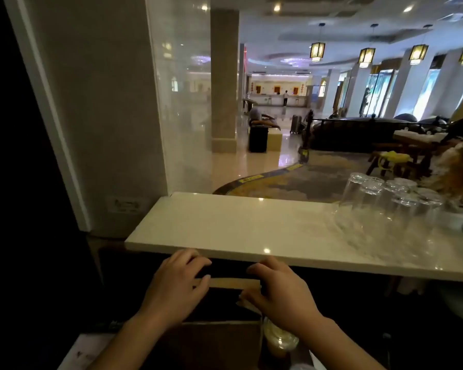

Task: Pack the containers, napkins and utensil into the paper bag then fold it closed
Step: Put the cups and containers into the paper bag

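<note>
A brown paper bag [233,284] stands in the dark space below the white counter, its top edge showing as a pale strip between my hands. My left hand [177,287] grips the bag's top at the left. At the right, my right hand [281,292] pinches the top, where a corner looks bent over. The bag's front face [214,340] is dim below my wrists. What is inside the bag is hidden. A clear lidded cup [278,340] with a pale drink stands just right of the bag.
The white marble counter [251,231] runs across just beyond my hands. Several upturned clear glasses [385,206] stand on its right part, next to a flower arrangement [457,177]. A wall and glass panel [182,102] rise at the left. A lobby lies beyond.
</note>
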